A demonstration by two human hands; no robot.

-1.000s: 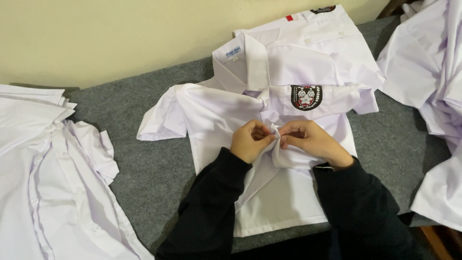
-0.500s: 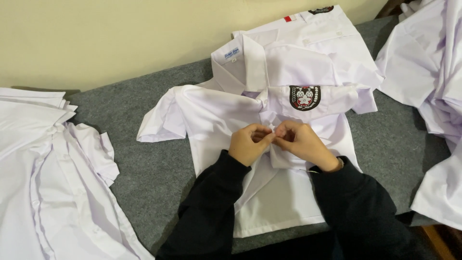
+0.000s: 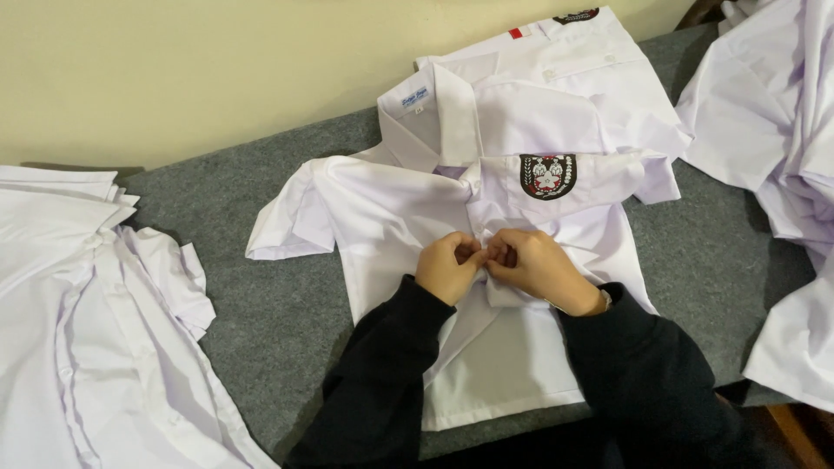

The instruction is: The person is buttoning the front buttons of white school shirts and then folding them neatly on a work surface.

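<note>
A white short-sleeved cotton school shirt with a dark embroidered chest badge (image 3: 452, 252) is laid flat, front up, on a grey felt-covered table (image 3: 261, 295); its collar points toward the cream wall (image 3: 174, 69). The left hand (image 3: 449, 267) and the right hand (image 3: 532, 267) are brought together at the middle of the front placket, just below the badge; both are curled, and the cloth edges are pinched between thumbs and fingertips, apparently around a button, though the button itself is hidden by the fingers. The forearms are covered by black sleeves (image 3: 391, 382).

A second folded white shirt (image 3: 565, 61) lies under the collar end; a loose heap of white shirts (image 3: 95, 330) is spread at the left, and another white pile (image 3: 773, 130) at the right.

Judged from this: the button could slip from the pinch because the hold is small and the cloth smooth; the two front edges could be joined out of line, since the placket is bunched under the right hand; the flat lie could be creased by the pressing wrists.
</note>
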